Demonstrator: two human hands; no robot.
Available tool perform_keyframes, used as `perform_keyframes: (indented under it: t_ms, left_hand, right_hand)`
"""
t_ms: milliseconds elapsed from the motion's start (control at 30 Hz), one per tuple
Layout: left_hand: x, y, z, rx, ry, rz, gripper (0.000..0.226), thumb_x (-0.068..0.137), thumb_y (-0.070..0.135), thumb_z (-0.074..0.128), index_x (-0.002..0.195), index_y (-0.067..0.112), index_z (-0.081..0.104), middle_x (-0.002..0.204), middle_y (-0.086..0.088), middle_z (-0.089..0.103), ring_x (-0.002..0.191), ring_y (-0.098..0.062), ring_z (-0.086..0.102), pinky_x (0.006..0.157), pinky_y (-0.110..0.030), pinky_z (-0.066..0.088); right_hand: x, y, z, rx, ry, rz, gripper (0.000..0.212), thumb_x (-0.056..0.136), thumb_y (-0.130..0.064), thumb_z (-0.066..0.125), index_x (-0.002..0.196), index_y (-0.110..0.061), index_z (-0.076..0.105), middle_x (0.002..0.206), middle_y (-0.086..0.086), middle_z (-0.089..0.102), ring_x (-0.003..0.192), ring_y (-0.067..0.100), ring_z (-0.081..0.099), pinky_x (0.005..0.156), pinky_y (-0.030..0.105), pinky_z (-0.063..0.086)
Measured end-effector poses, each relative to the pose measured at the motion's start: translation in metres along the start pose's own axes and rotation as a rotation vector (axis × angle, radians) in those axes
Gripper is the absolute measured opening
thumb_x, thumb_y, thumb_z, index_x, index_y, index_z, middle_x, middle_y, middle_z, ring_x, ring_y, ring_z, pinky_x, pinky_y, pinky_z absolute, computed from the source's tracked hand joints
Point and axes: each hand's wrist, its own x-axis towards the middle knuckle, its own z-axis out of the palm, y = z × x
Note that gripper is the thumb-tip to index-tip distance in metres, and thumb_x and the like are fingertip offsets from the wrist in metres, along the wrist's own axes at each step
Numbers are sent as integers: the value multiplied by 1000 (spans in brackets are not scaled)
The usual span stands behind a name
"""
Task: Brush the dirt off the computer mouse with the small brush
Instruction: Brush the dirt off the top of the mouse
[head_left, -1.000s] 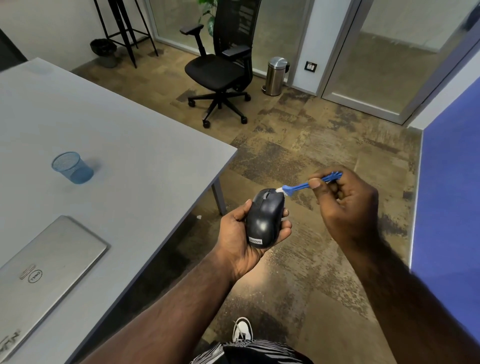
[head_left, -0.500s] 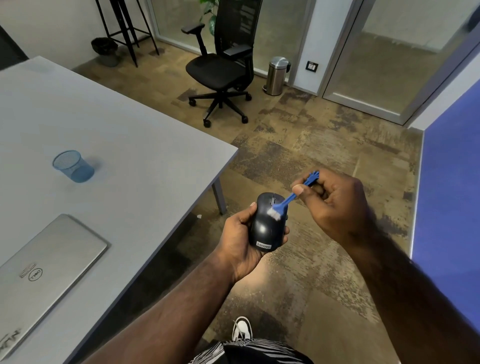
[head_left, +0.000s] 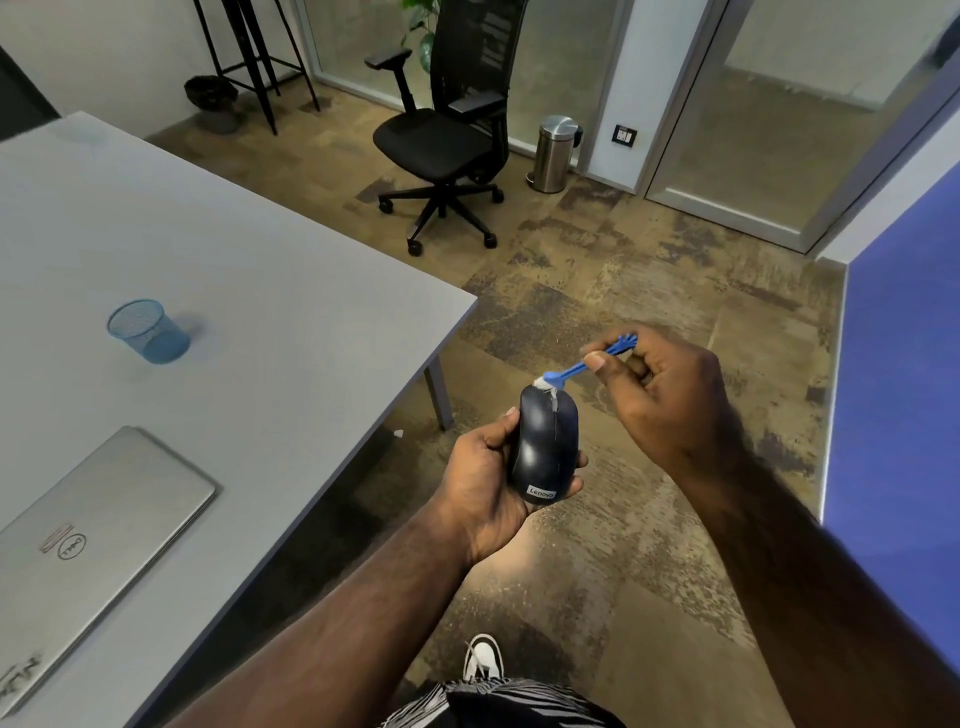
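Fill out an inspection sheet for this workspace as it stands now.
Surface: grey table, to the person's left.
Job's things: dark computer mouse held over the floor; small blue brush, white bristles at the mouse's front end.
Clutter: closed silver laptop and blue mesh cup on the table.
Hands: left hand grips the mouse; right hand pinches the brush handle.
Cables: nothing seen.
Surroundings: black office chair, steel bin, glass partitions, blue wall on the right.
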Motion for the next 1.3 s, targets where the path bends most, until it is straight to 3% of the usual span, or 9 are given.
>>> perform_keyframes:
  t_ms: [133, 200, 400, 567, 700, 867, 1000, 1167, 1300]
  left_hand:
    - [1, -1, 0, 22, -9, 14, 48, 99, 39, 35, 128, 8, 59, 113, -22, 65, 94, -33, 65, 80, -44, 55]
    - [1, -2, -1, 19, -8, 12, 49, 100, 40, 34, 126, 8, 60, 112, -21, 65, 94, -33, 65, 80, -44, 55]
    - [0, 3, -1, -61, -20, 0, 50, 99, 40, 36, 127, 4, 59, 117, -24, 63, 100, -36, 62, 79, -45, 56]
    - [1, 2, -2, -91, -13, -6, 50, 99, 39, 38, 132, 4, 55, 133, -24, 57, 106, -37, 59, 82, -48, 54]
    - [1, 2, 0, -129, -32, -14, 51, 99, 39, 37, 128, 3, 57, 122, -25, 61, 96, -35, 62, 78, -45, 56]
    - [3, 4, 1, -139, -17, 22, 49, 100, 39, 37, 126, 4, 58, 127, -22, 60, 97, -33, 64, 78, -46, 57]
    - [2, 4, 1, -121, 17, 36, 48, 99, 40, 39, 122, 3, 60, 122, -21, 64, 95, -32, 65, 76, -45, 57]
    - [1, 1, 3, -106, 46, 42, 49, 99, 40, 38, 125, 4, 58, 129, -22, 58, 100, -32, 60, 86, -46, 52]
    - [0, 0, 3, -75, 55, 42, 51, 100, 41, 36, 131, 6, 54, 122, -21, 58, 94, -30, 61, 79, -43, 55]
  right_hand:
    - [-10, -1, -1, 135, -210, -85, 4, 87, -27, 64, 88, -24, 67, 67, -8, 62, 55, 13, 54, 49, 30, 44]
    - [-14, 2, -1, 131, -220, -105, 5, 85, -30, 64, 88, -26, 66, 65, -6, 61, 55, 15, 55, 51, 37, 46]
    - [-18, 13, -7, 83, 41, -61, 9, 90, -23, 63, 95, -31, 65, 60, -5, 56, 48, 17, 49, 42, 36, 40]
    - [-28, 13, -11, 158, -74, -127, 7, 88, -23, 63, 91, -27, 69, 76, -7, 67, 62, 14, 60, 53, 37, 49]
    - [-28, 16, -11, 129, 49, -54, 9, 88, -17, 65, 90, -25, 68, 76, -6, 69, 59, 23, 63, 52, 40, 51]
    - [-39, 13, -5, 176, -104, -158, 6, 87, -17, 64, 86, -15, 70, 76, -4, 67, 65, 14, 63, 55, 36, 50]
    - [-37, 9, -4, 160, 66, -113, 7, 89, -20, 63, 92, -22, 68, 86, -14, 68, 69, 11, 65, 60, 31, 52]
    - [-39, 1, 3, 137, -76, -229, 11, 89, -18, 62, 91, -12, 72, 82, -3, 69, 68, 13, 63, 56, 33, 50]
    - [-33, -1, 1, 113, 51, -202, 13, 91, -18, 62, 92, -10, 72, 84, -6, 67, 74, 5, 62, 60, 25, 51]
